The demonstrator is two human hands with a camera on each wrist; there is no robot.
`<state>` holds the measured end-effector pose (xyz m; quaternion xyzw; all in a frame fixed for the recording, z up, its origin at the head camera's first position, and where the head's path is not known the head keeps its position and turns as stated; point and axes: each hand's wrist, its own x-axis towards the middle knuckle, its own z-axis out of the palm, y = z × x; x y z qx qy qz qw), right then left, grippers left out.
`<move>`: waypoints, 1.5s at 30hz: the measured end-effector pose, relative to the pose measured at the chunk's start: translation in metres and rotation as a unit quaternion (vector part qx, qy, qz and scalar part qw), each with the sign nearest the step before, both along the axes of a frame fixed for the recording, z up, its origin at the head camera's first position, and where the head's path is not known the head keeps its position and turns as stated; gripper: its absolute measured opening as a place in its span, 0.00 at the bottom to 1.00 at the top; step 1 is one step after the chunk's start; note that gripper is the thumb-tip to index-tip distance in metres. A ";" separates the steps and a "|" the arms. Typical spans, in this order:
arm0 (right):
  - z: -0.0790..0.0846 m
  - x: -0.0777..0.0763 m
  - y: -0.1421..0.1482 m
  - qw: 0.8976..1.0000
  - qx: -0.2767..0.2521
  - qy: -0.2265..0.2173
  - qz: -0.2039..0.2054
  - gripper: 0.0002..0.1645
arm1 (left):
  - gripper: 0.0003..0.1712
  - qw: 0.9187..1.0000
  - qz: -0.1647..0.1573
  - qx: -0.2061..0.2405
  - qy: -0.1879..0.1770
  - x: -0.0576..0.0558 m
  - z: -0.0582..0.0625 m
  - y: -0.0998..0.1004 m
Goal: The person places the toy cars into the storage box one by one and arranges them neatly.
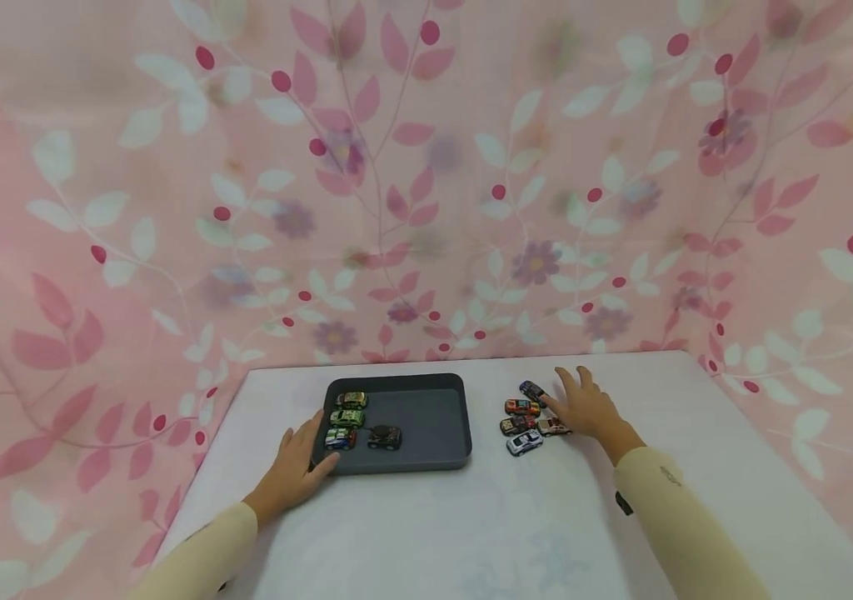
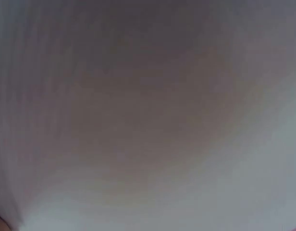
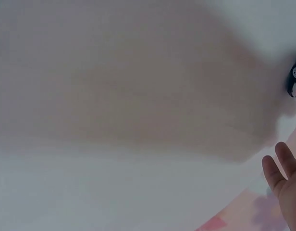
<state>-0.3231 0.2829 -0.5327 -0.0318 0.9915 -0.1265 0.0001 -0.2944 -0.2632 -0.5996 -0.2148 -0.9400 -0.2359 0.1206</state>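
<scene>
The pale tabletop (image 1: 434, 533) bears two groups, and the work looks a little short of halfway: four toy cars (image 1: 347, 418) stand inside the dark grey tray (image 1: 434, 417) at about eleven o'clock, while five more lie loose outside it at about one o'clock. The hands are well apart. The left hand (image 1: 291, 468) lies at the tray's eight-o'clock corner, fingers stretched along the outer wall and thumb by the near rim – it seems to steady the tray rather than grip it. The right hand (image 1: 586, 410) is at the loose group's three-o'clock side, fingers spread, nothing visibly pinched; whether it touches a car I cannot tell. In the tray, a yellow-green car (image 1: 351, 400), a light green car, a white-and-blue car (image 1: 340, 438) line the nine-o'clock side, with a dark car (image 1: 385, 437) beside the last. Still outside – a dark blue car (image 1: 530, 389), an orange car (image 1: 522, 407), a dark red car (image 1: 516, 426), a beige car (image 1: 551, 427) and a silver-white car (image 1: 525, 442)
</scene>
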 end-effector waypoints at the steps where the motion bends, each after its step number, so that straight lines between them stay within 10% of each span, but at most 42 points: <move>1: 0.001 0.000 -0.001 1.000 -0.003 -0.002 0.001 0.46 | 0.49 1.000 0.002 -0.001 0.000 0.002 -0.001 0.000; 22: 0.013 -0.013 -0.016 0.998 -0.024 -0.049 0.042 0.27 | 0.48 1.000 0.011 -0.002 0.023 0.026 0.009 0.002; 36: 0.000 0.002 -0.004 0.987 -0.131 -0.070 -0.067 0.29 | 0.49 1.000 -0.005 -0.017 0.018 0.028 0.020 0.021; 45: -0.001 0.001 -0.009 0.995 -0.076 -0.065 -0.029 0.27 | 0.48 1.000 -0.004 -0.028 0.008 0.032 0.020 0.020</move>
